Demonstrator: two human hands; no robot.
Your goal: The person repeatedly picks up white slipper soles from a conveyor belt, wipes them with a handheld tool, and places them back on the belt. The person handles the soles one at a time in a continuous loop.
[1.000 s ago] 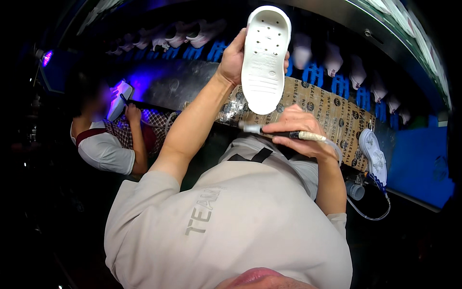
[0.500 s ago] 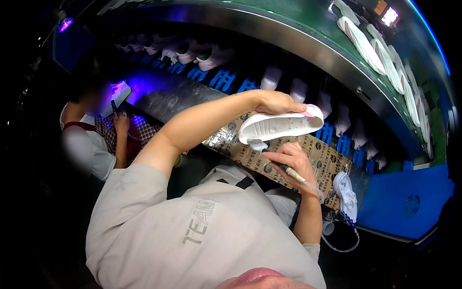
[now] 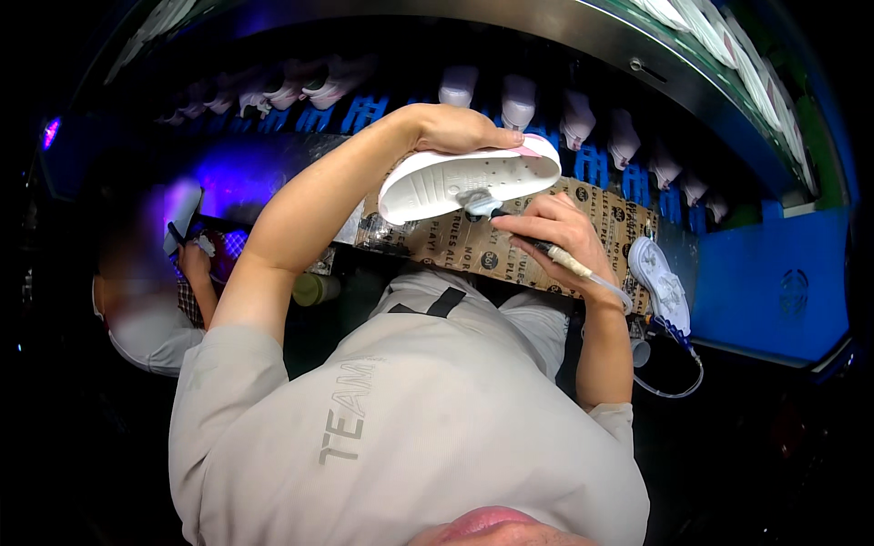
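A white shoe sole (image 3: pixel 419 189) with a pink patch at its right end is tilted so its hollow inner face turns toward me. My left hand (image 3: pixel 460 129) reaches over its far edge and grips it there, thumb near the pink patch. In my right hand (image 3: pixel 566 238) is a brush (image 3: pixel 562 258) with a dark and pale handle, a thin clear tube running from its back end. The brush's whitish, wet-looking bristles touch the inside of the sole near its middle, by the near rim.
Brown printed cardboard (image 3: pixel 432 238) covers the bench below. At right lies a white shoe (image 3: pixel 657 273) beside a blue hose (image 3: pixel 675 329) and a blue panel (image 3: pixel 756 300). Pale shoes (image 3: pixel 519 102) stand on blue racks beyond. A co-worker's hand (image 3: pixel 194 262) shows at left.
The brush has moved from the sole's left end along its inside to the middle. My left hand still grips the sole. The whole view has shifted.
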